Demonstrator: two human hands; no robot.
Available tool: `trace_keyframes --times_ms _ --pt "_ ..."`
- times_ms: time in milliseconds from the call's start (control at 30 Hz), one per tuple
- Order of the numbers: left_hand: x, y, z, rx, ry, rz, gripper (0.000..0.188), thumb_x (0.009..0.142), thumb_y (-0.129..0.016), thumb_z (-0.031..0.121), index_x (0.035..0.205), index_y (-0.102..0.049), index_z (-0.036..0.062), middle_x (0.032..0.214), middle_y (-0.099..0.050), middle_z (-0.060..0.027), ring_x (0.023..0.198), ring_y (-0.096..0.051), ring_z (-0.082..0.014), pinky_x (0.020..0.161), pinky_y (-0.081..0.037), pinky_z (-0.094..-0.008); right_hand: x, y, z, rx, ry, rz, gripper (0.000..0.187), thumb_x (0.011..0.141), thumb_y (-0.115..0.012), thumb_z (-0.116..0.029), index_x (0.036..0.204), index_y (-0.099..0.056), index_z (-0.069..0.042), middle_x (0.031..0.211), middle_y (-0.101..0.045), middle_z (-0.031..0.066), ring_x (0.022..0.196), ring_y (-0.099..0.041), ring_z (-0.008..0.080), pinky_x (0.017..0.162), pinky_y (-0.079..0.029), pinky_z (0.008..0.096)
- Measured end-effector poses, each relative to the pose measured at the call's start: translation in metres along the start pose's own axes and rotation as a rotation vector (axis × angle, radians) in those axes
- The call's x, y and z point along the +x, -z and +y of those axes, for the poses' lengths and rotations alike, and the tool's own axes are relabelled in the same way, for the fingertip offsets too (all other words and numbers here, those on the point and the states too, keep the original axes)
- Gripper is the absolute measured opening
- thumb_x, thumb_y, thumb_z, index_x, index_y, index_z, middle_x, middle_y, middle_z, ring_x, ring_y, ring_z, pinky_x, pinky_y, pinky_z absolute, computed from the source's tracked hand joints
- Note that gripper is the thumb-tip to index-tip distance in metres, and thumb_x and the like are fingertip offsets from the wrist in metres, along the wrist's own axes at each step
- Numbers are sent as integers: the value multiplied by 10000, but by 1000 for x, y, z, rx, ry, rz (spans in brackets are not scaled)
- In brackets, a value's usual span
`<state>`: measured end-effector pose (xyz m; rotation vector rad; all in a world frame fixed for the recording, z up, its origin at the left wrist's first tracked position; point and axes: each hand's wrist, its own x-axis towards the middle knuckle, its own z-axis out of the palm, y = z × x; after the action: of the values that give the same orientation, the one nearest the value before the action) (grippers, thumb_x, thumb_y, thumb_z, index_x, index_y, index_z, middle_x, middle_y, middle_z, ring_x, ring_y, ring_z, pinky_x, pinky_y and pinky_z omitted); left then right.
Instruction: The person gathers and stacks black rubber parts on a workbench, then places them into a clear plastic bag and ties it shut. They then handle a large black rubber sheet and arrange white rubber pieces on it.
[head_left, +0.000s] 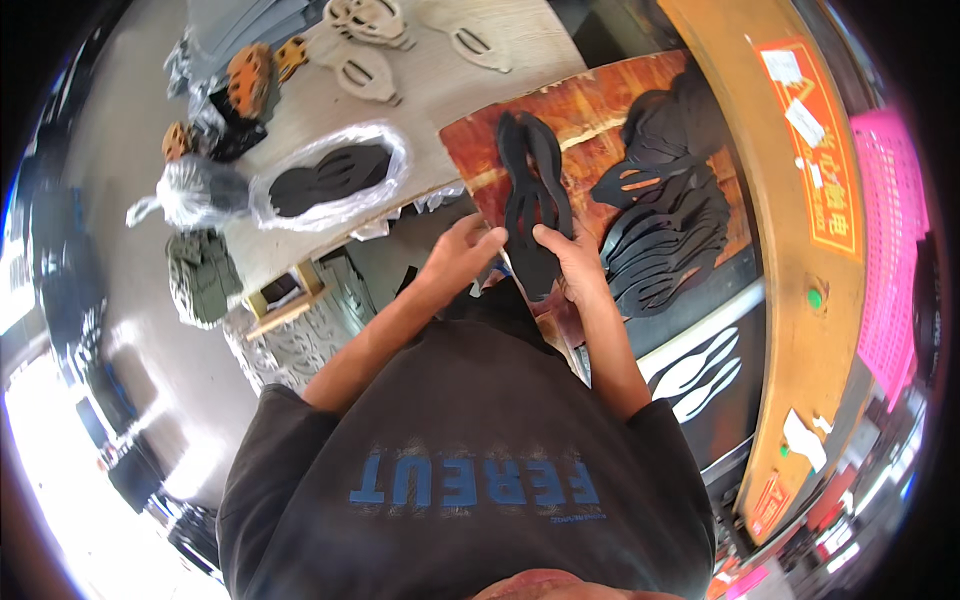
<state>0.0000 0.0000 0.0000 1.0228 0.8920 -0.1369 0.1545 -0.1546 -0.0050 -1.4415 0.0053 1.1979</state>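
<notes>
The black cutout (536,192) is gripped by the right hand (577,258). For the left hand (463,252), grip cannot be told.

Detail is clear around the right hand (578,262). Far left of the grip, bright glare whitens the floor (192,465); to its right, fisheye distortion bends the orange panel (825,350).

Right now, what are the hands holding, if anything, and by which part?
A black cut-out piece, held by the right edge of its near half in the right hand. The left hand is at its left edge; grip unclear.
</notes>
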Motion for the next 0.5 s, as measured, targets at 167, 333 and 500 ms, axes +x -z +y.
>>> trace_keyframes --times_ms 167,333,500 --pt "9 -27 2 -397 85 -7 512 1021 -697 336 1315 -635 -78 1087 -729 -124 946 -720 -241 864 -601 -416 -26 -12 -20 -66 -86 -32 529 979 -791 -284 1380 -641 27 1224 -726 89 1090 -693 157 902 -596 331" --pt "3 -17 4 -583 130 -138 388 1045 -641 232 1306 -656 -55 1201 -750 -150 1064 -751 -260 892 -628 -449 -87 4 -86 -1376 682 -7 813 822 -868 -270 1531 -538 -48 1496 -551 241 1414 -526 400 1185 -416 564" --pt "-9 -22 20 -611 -10 -278 567 1110 -494 557 1264 -686 47 1141 -773 -78 1026 -756 -206 844 -642 -365 -68 -38 -98 -1660 1158 -400 818 618 -875 -86 1407 -660 -116 1464 -620 143 1442 -513 370 1211 -397 585"
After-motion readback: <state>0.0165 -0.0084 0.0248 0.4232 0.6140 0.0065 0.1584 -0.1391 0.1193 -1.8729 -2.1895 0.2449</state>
